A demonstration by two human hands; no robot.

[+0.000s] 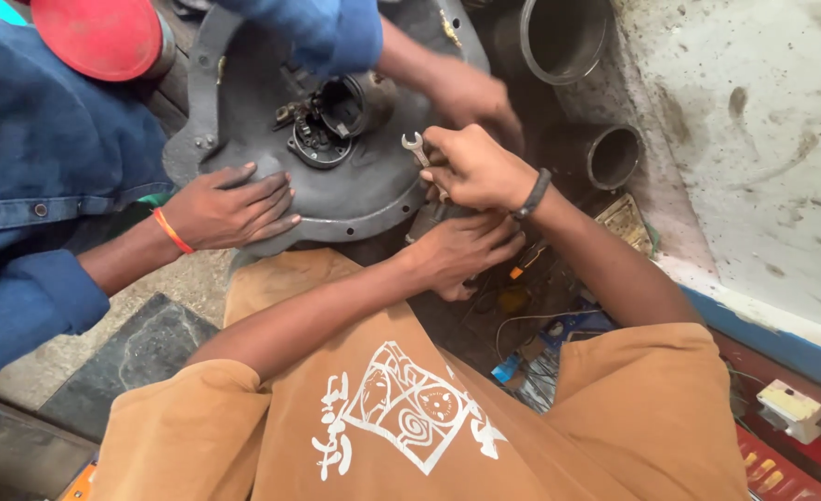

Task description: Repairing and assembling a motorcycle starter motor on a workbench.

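Your right hand [473, 169] is closed around the spanner [416, 147] at the grey housing's [355, 190] rim and your left hand [457, 250] cups something underneath, so seat the jaw square and pull steady while the co-worker's hand [229, 206] braces it.

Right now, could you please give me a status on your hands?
Right hand shut on small silver open-end wrench. Left hand under grey round metal housing. Co-worker's hand flat on it.
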